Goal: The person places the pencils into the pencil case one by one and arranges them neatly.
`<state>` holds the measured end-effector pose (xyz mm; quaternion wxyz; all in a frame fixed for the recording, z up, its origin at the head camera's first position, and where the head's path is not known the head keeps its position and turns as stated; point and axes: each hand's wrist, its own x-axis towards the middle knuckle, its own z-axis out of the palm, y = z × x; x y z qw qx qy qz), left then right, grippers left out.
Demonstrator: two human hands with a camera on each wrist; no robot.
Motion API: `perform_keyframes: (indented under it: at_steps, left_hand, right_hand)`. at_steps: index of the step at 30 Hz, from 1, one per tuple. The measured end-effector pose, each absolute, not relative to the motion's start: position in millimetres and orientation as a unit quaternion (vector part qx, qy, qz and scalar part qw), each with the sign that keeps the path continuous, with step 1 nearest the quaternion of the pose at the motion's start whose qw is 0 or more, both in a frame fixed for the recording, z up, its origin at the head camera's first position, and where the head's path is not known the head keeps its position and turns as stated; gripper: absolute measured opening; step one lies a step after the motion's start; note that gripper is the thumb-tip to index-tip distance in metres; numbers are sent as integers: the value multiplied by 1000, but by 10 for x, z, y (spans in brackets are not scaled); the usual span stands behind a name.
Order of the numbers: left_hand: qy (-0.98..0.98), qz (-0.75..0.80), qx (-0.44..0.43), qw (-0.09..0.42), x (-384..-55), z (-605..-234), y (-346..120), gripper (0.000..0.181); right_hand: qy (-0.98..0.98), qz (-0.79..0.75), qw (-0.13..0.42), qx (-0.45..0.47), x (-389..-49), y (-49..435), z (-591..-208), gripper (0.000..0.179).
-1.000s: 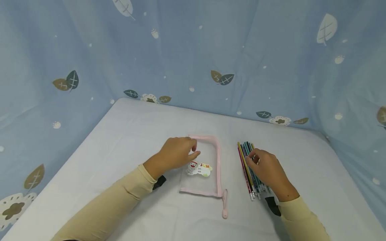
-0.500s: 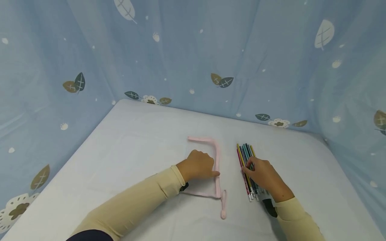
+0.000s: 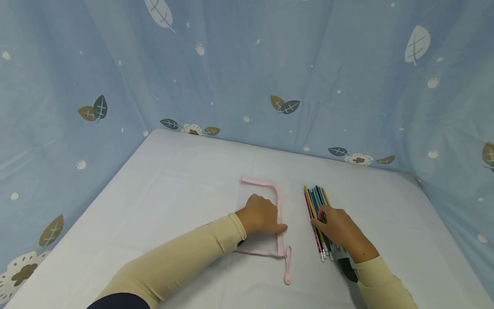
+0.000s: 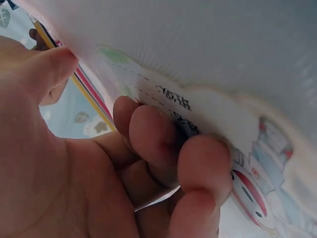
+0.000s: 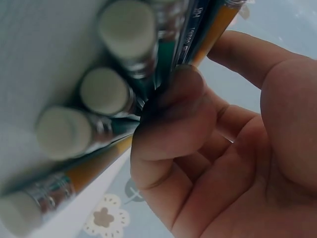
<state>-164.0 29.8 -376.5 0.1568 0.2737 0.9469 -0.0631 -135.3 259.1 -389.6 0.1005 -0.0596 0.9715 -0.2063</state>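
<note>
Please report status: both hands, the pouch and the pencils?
Left hand grips pouch at zipper edge. Right hand on pencils, fingers curled round them. Pouch flat on table. Nothing in the way.

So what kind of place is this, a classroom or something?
More likely a small makeshift recording corner: a table under a white cloth, leaf-print blue curtains hung close around it, and only a pencil case and pencils on it.
</note>
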Motion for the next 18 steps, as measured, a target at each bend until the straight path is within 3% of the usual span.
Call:
perform_keyframes:
  at_steps: [14,18]
  left_hand:
    - [947,-19,267,175,-1746,-3788,268,45]
    - [941,49,263,208,-1780,-3828,161,43]
  right_hand:
    - [974,-195,95,-71,-1380,2575,-3883,21]
    - [974,-193,98,-73,-1372,2576,-3918,22]
